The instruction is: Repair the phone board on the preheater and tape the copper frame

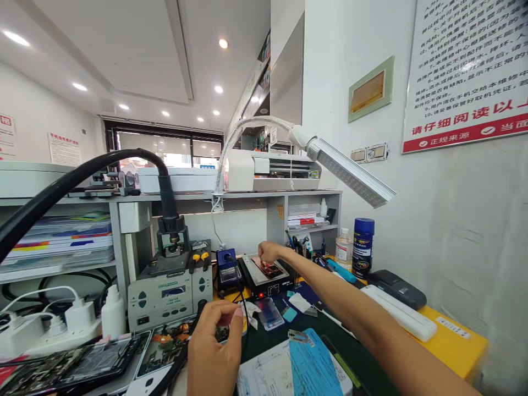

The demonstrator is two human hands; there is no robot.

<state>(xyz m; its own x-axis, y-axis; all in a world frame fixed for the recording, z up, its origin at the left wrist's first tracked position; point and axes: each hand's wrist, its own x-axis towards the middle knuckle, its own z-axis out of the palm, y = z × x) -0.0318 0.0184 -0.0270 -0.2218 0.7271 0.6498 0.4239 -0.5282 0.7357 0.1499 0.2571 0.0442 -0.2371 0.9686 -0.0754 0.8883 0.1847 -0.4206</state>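
Note:
My right hand (269,252) reaches out to a flat heating plate (251,269), its fingers closed over a dark reddish phone part (273,269) lying there. Whether the fingertips grip that part is too small to tell. Nearer to me, my left hand (218,338) is raised over the bench front, thumb and index finger curved toward each other. A dark cable passes close behind the left fingertips, and whatever they may hold cannot be made out. Left of the plate stands a blue soldering unit (228,267).
A grey hot-air station (165,297) stands left, with a black hose arching above. Opened phones (99,360) lie front left. A blue-and-white pad (297,366) is front centre. A blue-capped can (363,247) and white bar (400,312) stand right. A lamp (350,170) hangs overhead.

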